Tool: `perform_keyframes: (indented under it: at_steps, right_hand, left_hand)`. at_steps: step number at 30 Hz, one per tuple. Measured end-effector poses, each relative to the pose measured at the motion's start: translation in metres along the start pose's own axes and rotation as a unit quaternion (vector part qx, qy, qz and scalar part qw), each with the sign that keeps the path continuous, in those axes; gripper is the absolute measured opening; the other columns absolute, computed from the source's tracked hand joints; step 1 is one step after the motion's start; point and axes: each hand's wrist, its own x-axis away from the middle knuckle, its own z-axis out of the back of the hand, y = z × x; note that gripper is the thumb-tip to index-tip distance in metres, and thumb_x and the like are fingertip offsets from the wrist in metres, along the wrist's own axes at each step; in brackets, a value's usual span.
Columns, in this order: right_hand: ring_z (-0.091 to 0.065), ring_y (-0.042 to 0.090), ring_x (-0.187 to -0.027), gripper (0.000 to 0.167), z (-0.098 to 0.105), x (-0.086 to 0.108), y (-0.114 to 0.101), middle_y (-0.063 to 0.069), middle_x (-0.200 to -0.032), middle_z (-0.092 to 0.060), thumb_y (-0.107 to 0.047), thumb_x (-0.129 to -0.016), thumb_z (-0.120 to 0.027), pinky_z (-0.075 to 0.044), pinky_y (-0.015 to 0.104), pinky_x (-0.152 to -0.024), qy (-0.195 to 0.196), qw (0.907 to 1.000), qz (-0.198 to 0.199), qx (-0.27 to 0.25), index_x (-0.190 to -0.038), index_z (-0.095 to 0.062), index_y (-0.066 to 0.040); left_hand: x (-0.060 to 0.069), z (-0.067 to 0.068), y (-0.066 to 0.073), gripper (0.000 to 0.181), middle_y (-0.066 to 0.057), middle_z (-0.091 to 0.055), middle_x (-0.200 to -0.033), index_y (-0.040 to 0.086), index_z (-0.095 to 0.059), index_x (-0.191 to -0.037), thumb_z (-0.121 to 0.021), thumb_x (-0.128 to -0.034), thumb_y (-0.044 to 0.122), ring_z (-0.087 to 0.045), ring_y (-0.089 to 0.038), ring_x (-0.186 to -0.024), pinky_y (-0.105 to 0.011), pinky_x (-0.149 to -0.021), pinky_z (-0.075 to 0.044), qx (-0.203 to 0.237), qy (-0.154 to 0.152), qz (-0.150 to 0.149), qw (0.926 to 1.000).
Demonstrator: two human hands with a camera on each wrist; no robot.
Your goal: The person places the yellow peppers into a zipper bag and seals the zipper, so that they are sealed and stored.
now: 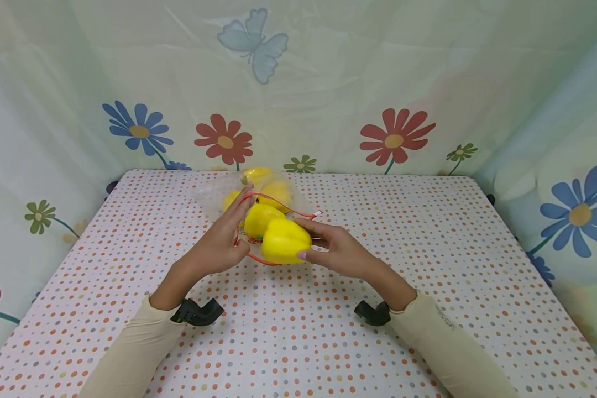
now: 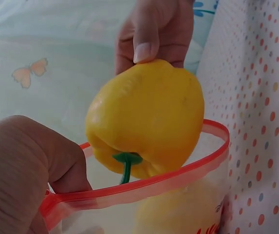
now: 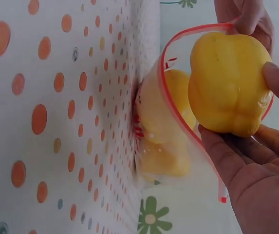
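My right hand [image 1: 340, 249] holds a yellow bell pepper [image 1: 286, 241] by its blunt end, thumb on one side and fingers on the other. In the left wrist view its green stem [image 2: 126, 163] points down into the mouth of a clear plastic bag [image 2: 115, 214] with a red rim. The lower part of the bell pepper is within that opening. My left hand [image 1: 218, 243] holds the bag at its rim, thumb inside the mouth; its fingertips are partly hidden. Several more yellow bell peppers [image 3: 166, 158] lie inside the bag.
A white slide tab [image 1: 318, 214] sits at the end of the bag's red rim. The table [image 1: 403, 221] has a dotted cover. Behind it hangs a flowered curtain [image 1: 323, 83], close to the far end of the bag.
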Motion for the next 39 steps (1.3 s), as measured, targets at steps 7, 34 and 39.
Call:
perform_keyframes:
  at_steps: [7,34,39]
  right_hand:
    - [-0.05,0.026,-0.126,0.066,0.0,-0.001,0.003,0.01,-0.148,-0.042,-0.011,-0.091,-0.068,-0.045,0.036,-0.099,0.018,0.9994,-0.027,0.012,-0.149,-0.037,-0.003]
    - [-0.044,0.024,-0.131,0.062,-0.016,-0.017,0.002,0.014,-0.152,-0.035,-0.011,-0.096,-0.06,-0.041,0.037,-0.103,0.055,0.996,-0.04,0.059,-0.15,-0.031,0.002]
    - [-0.045,0.024,-0.129,0.061,-0.016,-0.022,0.003,0.014,-0.151,-0.037,-0.01,-0.097,-0.058,-0.041,0.036,-0.103,0.052,0.9953,-0.044,0.068,-0.15,-0.03,0.002]
  left_hand:
    - [-0.001,0.0,0.001,0.088,0.007,-0.001,-0.162,-0.002,-0.019,-0.153,-0.056,-0.0743,-0.018,-0.017,-0.018,-0.145,-0.041,-0.107,-0.035,-0.004,0.002,0.006,1.0]
    - [0.0,-0.001,0.004,0.086,0.005,-0.002,-0.162,-0.004,-0.022,-0.152,-0.055,-0.074,-0.018,-0.01,-0.016,-0.147,-0.036,-0.086,-0.053,-0.015,-0.008,-0.011,0.9998]
    - [-0.001,-0.001,0.006,0.085,0.004,-0.002,-0.162,-0.005,-0.023,-0.151,-0.056,-0.0736,-0.018,-0.011,-0.017,-0.146,-0.042,-0.101,-0.043,-0.021,-0.008,-0.016,0.9996]
